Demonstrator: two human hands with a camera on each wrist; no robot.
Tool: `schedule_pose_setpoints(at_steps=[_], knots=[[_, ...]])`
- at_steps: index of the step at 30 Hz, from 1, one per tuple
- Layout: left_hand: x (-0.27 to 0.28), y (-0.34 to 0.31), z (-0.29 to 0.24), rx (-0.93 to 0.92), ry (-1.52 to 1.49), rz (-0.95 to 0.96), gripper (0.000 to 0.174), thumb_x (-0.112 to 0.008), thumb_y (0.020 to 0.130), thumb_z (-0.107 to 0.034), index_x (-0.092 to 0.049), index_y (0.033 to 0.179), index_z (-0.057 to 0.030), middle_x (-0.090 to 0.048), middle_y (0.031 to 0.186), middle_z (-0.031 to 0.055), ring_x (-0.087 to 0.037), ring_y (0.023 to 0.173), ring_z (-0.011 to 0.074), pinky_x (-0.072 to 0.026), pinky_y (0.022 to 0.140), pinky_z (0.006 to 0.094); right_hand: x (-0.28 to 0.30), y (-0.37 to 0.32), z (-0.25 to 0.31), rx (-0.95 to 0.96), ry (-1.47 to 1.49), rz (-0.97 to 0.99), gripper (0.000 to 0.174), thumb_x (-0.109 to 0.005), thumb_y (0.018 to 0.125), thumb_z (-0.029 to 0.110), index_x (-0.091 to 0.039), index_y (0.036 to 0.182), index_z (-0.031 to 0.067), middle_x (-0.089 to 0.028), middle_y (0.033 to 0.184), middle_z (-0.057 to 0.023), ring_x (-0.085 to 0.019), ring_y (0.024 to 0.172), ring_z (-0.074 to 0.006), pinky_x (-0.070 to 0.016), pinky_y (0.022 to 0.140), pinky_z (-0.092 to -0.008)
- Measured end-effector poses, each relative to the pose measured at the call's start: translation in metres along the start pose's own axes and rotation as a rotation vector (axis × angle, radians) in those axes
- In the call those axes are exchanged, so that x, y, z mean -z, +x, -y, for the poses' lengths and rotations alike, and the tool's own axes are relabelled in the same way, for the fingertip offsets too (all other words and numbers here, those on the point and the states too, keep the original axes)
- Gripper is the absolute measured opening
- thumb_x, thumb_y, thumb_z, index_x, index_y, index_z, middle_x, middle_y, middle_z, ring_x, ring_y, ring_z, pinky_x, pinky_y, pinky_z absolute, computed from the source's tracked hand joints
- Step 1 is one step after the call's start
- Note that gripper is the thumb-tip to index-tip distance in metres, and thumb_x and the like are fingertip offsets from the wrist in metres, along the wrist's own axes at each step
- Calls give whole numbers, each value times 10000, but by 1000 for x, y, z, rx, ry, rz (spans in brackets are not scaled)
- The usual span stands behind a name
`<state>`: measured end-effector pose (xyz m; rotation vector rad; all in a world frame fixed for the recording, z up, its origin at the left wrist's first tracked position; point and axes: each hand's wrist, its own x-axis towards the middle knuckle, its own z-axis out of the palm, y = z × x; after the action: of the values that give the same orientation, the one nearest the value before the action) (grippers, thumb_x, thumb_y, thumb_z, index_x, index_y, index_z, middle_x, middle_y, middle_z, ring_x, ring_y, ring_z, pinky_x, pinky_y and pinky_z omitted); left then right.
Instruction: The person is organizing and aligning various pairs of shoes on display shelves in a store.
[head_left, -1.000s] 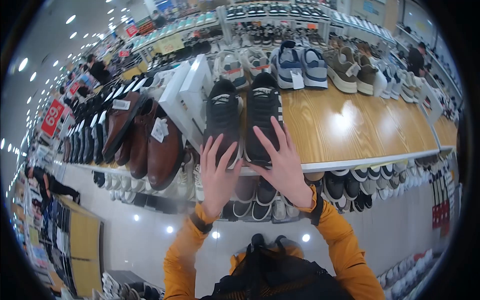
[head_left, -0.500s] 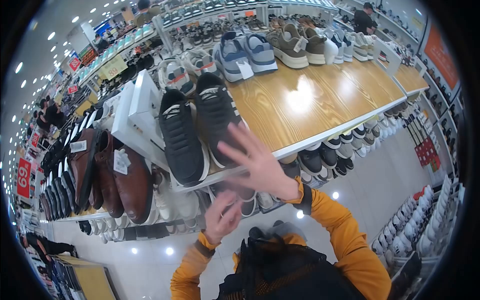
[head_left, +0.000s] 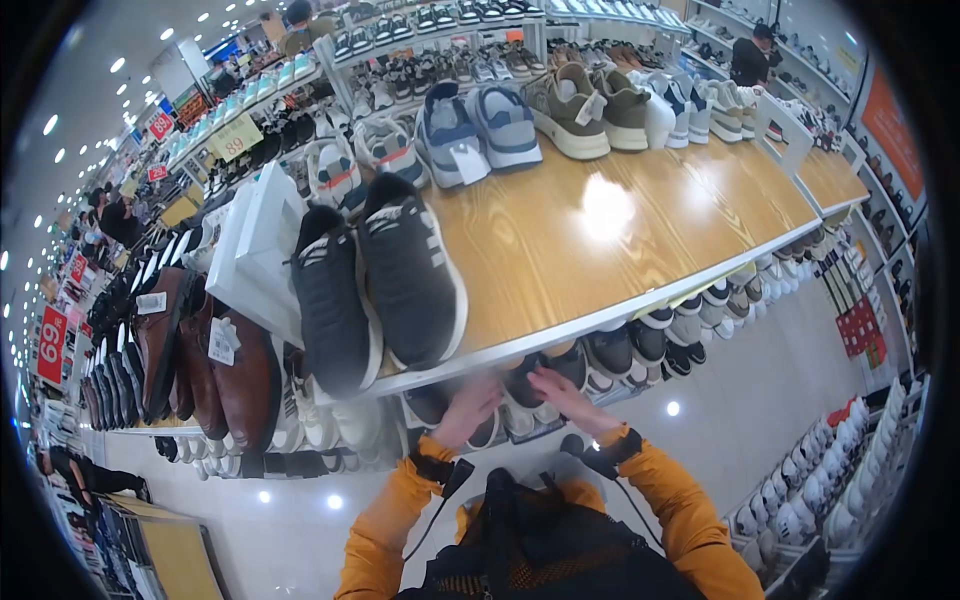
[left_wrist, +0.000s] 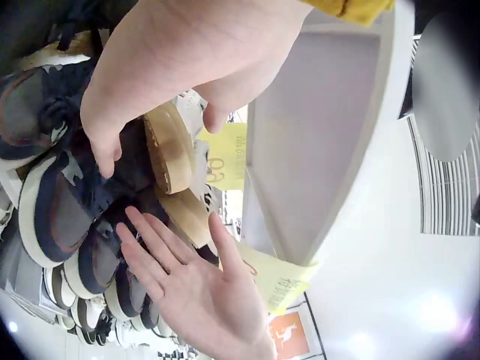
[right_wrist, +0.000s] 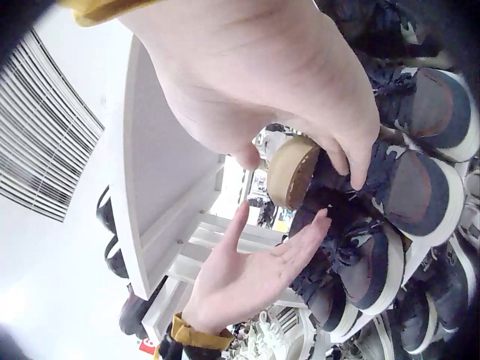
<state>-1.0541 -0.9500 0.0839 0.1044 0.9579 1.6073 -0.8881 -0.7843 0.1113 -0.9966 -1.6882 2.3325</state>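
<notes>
Both hands are below the upper shelf's front edge, beside dark shoes on the lower rack. The left hand point(head_left: 470, 408), slightly blurred in the head view, has its fingers extended toward a dark navy shoe point(left_wrist: 61, 202); nothing is held in it. Facing it, the right hand point(head_left: 570, 398) has relaxed fingers near another navy shoe point(right_wrist: 420, 191), also holding nothing. Whether any fingertip touches a shoe I cannot tell. Tan soles point(left_wrist: 171, 146) show between the hands in the left wrist view. Above, a pair of black sneakers point(head_left: 412, 285) stands on the wooden shelf point(head_left: 640, 240).
Brown leather shoes point(head_left: 248, 385) with tags stand at the left beside a white divider point(head_left: 255, 250). Blue-grey sneakers point(head_left: 502, 125) and olive sneakers point(head_left: 570, 115) line the shelf's back. The white shelf edge point(head_left: 600, 308) lies just above the hands. A person point(head_left: 750, 60) is in the background.
Both hands have moved from the black sneakers down beneath the shelf edge to the lower shoes. The view has turned, so the sneakers appear farther left.
</notes>
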Motion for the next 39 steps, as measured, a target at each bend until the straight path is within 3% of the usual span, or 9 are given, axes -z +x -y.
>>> schedule_pose_setpoints(at_steps=[2, 5, 7, 12, 14, 15, 21, 32, 39], knots=[[49, 47, 19, -286, 435, 217, 458, -498, 1042, -283, -411, 1427, -49, -525, 1390, 125, -476, 1329, 253, -370, 1146, 393, 4, 7, 7, -5, 76, 154, 882, -599, 972, 481, -201, 1537, -67, -338, 1555, -164, -391, 1392, -194, -327, 1128, -317], [41, 68, 23, -443, 585, 153, 399, -500, 1041, -244, -472, 1380, -36, -529, 1390, 107, -490, 1311, 247, -385, 1126, 393, 19, 28, 13, 48, 60, 297, 778, -546, 1004, 463, -265, 1531, -35, -349, 1552, -153, -389, 1392, -189, -304, 1140, -312], [18, 65, 18, -442, 975, -9, 348, -513, 1034, -198, -524, 1337, -27, -542, 1378, 91, -498, 1299, 230, -384, 1112, 382, 28, 32, 28, 24, -20, 447, 694, -498, 1029, 455, -330, 1512, -14, -356, 1550, -152, -376, 1403, -215, -288, 1150, -323], [20, 62, 41, -526, 854, -142, 340, -535, 1022, -157, -538, 1335, -26, -573, 1346, 73, -524, 1254, 195, -399, 1080, 357, 37, 72, -8, 150, -156, 535, 690, -458, 1038, 485, -367, 1481, -35, -400, 1511, -177, -369, 1396, -254, -273, 1154, -347], [14, 43, 53, -277, 12, -180, 329, -560, 1010, -135, -543, 1321, -27, -557, 1366, 76, -528, 1254, 188, -420, 1059, 352, 36, 80, -22, 81, -195, 461, 680, -481, 1035, 475, -380, 1469, -38, -446, 1473, -173, -408, 1361, -238, -301, 1136, -340], [0, 31, 56, -343, -34, -227, 382, -588, 991, -95, -495, 1358, -39, -544, 1378, 77, -525, 1265, 188, -430, 1050, 346, 31, 55, 20, 96, -152, 503, 686, -531, 1019, 460, -374, 1466, -37, -499, 1423, -162, -454, 1319, -232, -332, 1114, -331], [-62, -46, 61, -336, 11, -279, 598, -624, 978, -98, -322, 1495, -102, -456, 1437, 66, -471, 1310, 185, -427, 1069, 356, 17, 43, 15, 142, -179, 619, 821, -730, 917, 349, -286, 1481, -48, -560, 1315, -197, -557, 1206, -226, -473, 984, -317], [-43, -187, 129, 45, 334, -300, 925, -746, 905, -168, -110, 1565, -44, -489, 1406, 160, -492, 1277, 229, -430, 1041, 346, 2, -67, -37, -41, -175, 600, 891, -800, 853, 291, -265, 1490, -29, -515, 1393, -171, -509, 1285, -230, -442, 1056, -363], [-68, -248, 127, 7, 494, -66, 910, -779, 872, -155, -165, 1531, -30, -505, 1408, 171, -545, 1240, 250, -467, 1014, 360, -4, -163, -30, 27, -179, 528, 881, -854, 776, 88, -309, 1463, 0, -529, 1384, -139, -522, 1282, -226, -434, 1079, -380]])
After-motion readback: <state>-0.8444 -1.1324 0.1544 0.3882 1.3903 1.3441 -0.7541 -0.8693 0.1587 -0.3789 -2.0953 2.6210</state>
